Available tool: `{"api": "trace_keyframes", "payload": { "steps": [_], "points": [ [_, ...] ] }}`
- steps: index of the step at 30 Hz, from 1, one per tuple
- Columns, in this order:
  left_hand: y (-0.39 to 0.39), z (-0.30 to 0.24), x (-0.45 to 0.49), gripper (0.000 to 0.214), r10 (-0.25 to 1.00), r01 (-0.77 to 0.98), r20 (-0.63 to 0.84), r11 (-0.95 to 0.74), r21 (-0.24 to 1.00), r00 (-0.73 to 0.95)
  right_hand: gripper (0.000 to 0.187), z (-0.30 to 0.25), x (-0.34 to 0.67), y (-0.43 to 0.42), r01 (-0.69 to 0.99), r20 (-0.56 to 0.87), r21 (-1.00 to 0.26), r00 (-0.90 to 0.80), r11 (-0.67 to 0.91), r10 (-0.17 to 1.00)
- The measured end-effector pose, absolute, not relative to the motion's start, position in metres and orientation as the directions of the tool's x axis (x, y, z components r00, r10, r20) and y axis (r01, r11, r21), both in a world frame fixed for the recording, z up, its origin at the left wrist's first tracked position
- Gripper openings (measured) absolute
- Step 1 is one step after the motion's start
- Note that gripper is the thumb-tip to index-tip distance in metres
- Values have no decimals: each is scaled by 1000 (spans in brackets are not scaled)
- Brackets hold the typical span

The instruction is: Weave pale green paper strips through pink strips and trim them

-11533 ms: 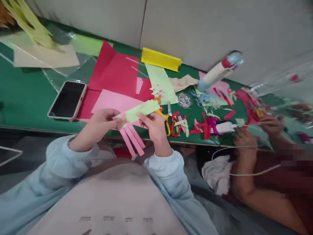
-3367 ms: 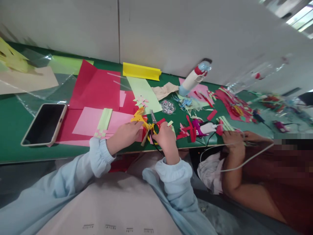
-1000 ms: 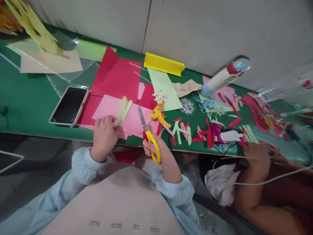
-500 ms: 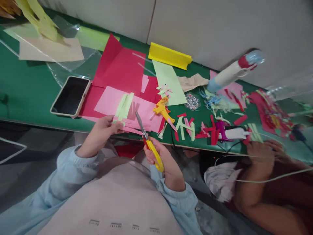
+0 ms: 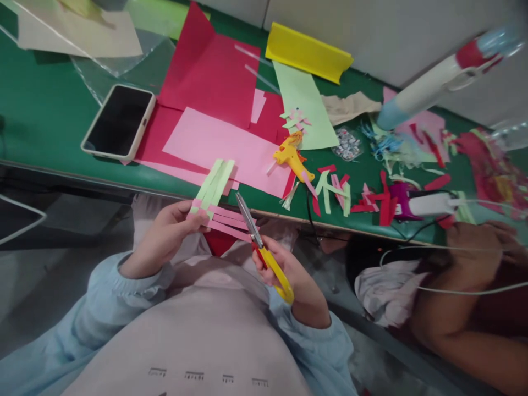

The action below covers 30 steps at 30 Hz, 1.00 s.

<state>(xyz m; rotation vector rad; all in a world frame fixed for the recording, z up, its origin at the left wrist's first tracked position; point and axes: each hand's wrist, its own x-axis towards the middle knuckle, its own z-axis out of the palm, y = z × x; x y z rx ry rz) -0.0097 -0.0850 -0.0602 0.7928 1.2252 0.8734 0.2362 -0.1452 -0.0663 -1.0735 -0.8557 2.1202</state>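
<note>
My left hand [image 5: 167,236] pinches a woven paper piece [image 5: 214,201] made of light green strips pointing up and pink strips pointing right, held off the table's front edge above my lap. My right hand [image 5: 291,275] grips yellow-handled scissors [image 5: 264,250]. Their blades point up-left and lie against the pink strips. Both sleeves are pale blue.
On the green table [image 5: 45,126] lie a phone [image 5: 119,121], red sheets [image 5: 210,77], a pink sheet [image 5: 223,148], a yellow glue gun [image 5: 292,157], a yellow folded card [image 5: 307,52], a bottle [image 5: 433,82] and paper scraps [image 5: 355,195]. At right, another person's hand [image 5: 474,242] holds a cord.
My left hand lifted the woven strips off the table toward my lap. The scissors moved up to the pink strips. The view tilted down.
</note>
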Motion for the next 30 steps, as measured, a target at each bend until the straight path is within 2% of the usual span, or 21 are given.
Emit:
{"api": "trace_keyframes", "payload": {
  "steps": [6,11,16,30],
  "points": [
    [-94,-75,-17,18,922,-94,-384,386,918,39,56,-81,238,-156,-132,-501,-753,-521,-645,691],
    [-95,-77,-20,19,943,-44,-332,332,942,9,60,-89,228,-158,-107,-430,-815,-545,-569,720],
    [-95,-74,-15,16,959,-90,-282,282,955,15,61,-97,223,-162,-124,-425,-803,-568,-584,705],
    [-93,-63,-6,19,919,-213,-394,385,898,2,60,-101,222,-165,-144,-413,-792,-589,-594,694]
  ]
}}
